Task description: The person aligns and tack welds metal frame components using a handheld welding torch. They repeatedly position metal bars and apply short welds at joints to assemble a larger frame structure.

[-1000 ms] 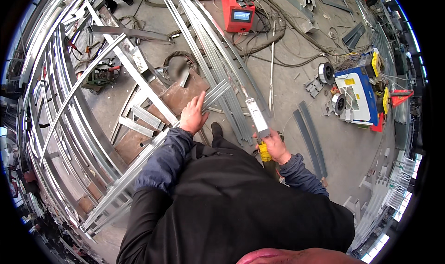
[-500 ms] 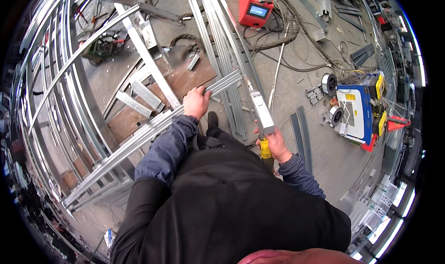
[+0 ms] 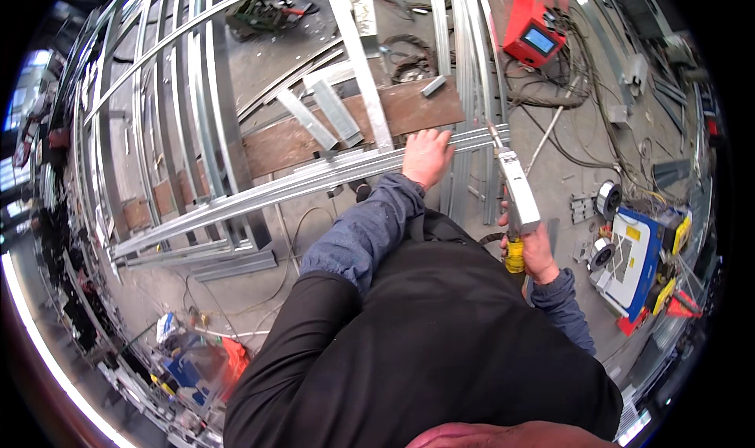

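My left hand is wrapped over long galvanised steel channels, which run from the far left to just right of my hand. The underside of its fingers is hidden. In my right hand is a welding gun with a silver box-shaped body and yellow wrapping at the grip. The fingers close round its handle. Its thin nozzle points away from me, close to the right ends of the channels. Whether the tip touches them I cannot tell.
Under the channels lies a rusty plate with short offcuts. A welded metal frame fills the left. At the far right stand a red box with a screen and a blue-white machine beside wire spools. Cables trail over the floor.
My view has turned toward the left, so everything sits further right in the picture. My left hand stays on the channels and my right still holds the welding gun near their ends.
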Action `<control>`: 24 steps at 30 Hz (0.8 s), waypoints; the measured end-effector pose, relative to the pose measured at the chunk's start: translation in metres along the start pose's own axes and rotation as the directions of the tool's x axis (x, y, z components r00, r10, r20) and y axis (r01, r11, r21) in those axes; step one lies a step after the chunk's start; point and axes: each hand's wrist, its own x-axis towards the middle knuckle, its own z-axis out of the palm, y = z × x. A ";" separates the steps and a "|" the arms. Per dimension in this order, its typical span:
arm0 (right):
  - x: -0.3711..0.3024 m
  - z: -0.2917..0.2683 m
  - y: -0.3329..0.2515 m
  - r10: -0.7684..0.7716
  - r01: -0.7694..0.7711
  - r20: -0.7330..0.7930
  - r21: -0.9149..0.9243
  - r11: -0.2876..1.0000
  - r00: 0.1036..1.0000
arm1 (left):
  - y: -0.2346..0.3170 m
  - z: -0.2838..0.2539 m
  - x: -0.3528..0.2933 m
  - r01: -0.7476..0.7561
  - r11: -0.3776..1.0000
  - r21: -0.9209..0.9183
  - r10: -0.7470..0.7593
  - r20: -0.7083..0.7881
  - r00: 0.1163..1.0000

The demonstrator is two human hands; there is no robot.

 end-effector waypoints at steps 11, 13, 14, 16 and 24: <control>0.055 0.038 -0.040 0.069 -0.036 0.225 -0.148 0.988 0.972 | -0.050 -0.063 -0.086 0.112 0.981 0.161 -0.103 -0.066 0.993; 0.060 0.048 -0.047 0.090 -0.044 0.242 -0.188 0.981 0.966 | -0.055 -0.059 -0.087 0.072 0.980 0.186 -0.056 -0.087 0.995; 0.062 0.052 -0.049 0.089 -0.036 0.259 -0.202 0.979 0.962 | -0.059 -0.057 -0.088 0.048 0.981 0.188 -0.030 -0.098 0.995; 0.066 0.059 -0.053 0.099 -0.037 0.272 -0.224 0.974 0.957 | -0.065 -0.058 -0.088 -0.001 0.981 0.192 0.024 -0.118 0.993; 0.072 0.081 -0.066 0.151 -0.066 0.285 -0.287 0.956 0.947 | -0.079 -0.041 -0.065 -0.093 0.985 0.144 0.113 -0.139 0.984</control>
